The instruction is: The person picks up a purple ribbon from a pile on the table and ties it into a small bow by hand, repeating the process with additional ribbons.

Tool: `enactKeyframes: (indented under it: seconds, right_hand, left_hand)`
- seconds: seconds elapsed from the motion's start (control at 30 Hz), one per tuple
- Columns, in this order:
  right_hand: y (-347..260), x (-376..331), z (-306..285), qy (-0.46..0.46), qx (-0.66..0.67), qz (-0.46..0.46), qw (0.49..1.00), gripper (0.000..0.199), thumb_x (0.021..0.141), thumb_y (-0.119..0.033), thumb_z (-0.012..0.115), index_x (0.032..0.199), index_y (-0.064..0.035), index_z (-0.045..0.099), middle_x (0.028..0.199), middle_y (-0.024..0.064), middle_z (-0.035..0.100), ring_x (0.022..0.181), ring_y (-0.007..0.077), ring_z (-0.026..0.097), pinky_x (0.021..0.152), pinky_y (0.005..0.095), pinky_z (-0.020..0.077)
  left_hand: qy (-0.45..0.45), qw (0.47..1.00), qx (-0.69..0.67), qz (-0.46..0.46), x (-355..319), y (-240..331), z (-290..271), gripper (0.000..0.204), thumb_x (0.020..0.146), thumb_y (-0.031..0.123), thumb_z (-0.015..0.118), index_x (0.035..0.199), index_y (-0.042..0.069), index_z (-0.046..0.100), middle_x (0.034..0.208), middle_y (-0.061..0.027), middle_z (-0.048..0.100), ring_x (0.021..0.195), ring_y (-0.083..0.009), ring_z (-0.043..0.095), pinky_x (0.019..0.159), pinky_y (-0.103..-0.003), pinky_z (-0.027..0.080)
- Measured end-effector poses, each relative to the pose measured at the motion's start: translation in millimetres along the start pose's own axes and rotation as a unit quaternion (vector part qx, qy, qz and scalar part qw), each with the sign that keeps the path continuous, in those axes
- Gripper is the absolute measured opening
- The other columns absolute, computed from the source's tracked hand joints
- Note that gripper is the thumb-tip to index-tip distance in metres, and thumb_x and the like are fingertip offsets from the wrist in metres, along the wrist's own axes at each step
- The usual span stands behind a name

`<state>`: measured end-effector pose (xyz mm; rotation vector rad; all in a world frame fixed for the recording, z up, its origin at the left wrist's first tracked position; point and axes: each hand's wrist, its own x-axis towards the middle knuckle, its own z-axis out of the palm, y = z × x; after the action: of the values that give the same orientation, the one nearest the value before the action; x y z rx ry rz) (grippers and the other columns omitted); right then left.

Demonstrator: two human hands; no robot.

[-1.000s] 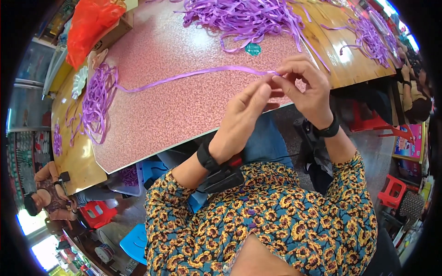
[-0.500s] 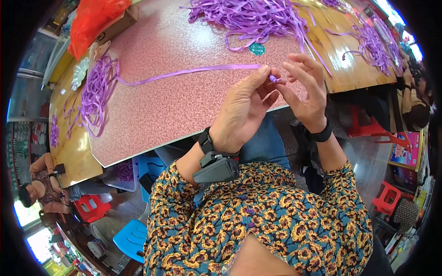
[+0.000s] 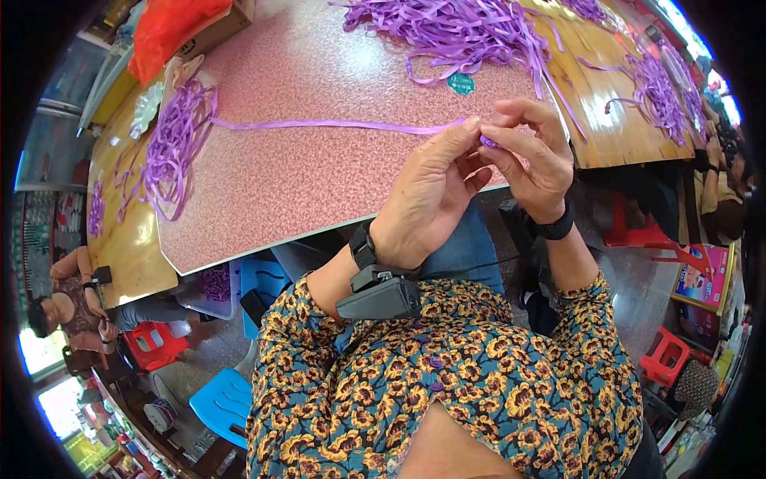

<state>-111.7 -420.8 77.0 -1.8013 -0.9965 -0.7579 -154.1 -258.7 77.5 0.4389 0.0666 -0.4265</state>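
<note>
A purple ribbon [image 3: 343,124] runs from the pile at the left across the pink speckled tabletop [image 3: 303,184] up to my hands. My left hand [image 3: 435,188] is closed, pinching its end between thumb and fingers. Close against it, my right hand [image 3: 533,156] pinches the small bunched purple end at the fingertips, its other fingers bent above. Whether that end is knotted or folded I cannot tell, as the fingers cover most of it. Both hands are just above the table's near edge.
A large heap of purple ribbons [image 3: 455,32] lies at the far side, near a round green sticker [image 3: 460,84]. Another ribbon pile [image 3: 171,148] is at the left, by a red plastic bag [image 3: 167,36]. Blue [image 3: 223,403] and red stools [image 3: 155,343] stand below; other people sit at both sides.
My right fingers have closed in on the ribbon's end and now meet the left fingertips. The ribbon sags slightly lower. The whole view has shifted a little.
</note>
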Motion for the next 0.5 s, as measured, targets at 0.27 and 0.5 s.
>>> enactKeyframes:
  seconds: [0.27, 0.5]
  right_hand:
    - [-15, -11, 4, 0.021, 0.027, 0.078, 0.996, 0.024, 0.079, 0.002, 0.075, 0.102, 0.0003, 0.070, 0.104, 0.0134, 0.063, 0.091, 0.0204, 0.063, 0.077, 0.0292, 0.0524]
    - [-18, -11, 7, 0.047, 0.024, 0.130, 0.990, 0.017, 0.084, 0.003, 0.071, 0.101, 0.0011, 0.069, 0.102, 0.0105, 0.063, 0.088, 0.0149, 0.061, 0.072, 0.0246, 0.0489]
  left_hand:
    - [0.016, 0.999, 0.020, 0.039, -1, -1, 5, 0.017, 0.097, 0.023, 0.062, 0.105, 0.008, 0.065, 0.095, 0.0006, 0.063, 0.088, -0.0101, 0.057, 0.081, -0.027, 0.047]
    - [0.023, 0.996, 0.042, 0.073, -6, 2, 5, 0.015, 0.095, 0.014, 0.064, 0.107, 0.007, 0.065, 0.104, -0.0038, 0.066, 0.092, -0.0131, 0.061, 0.083, -0.029, 0.049]
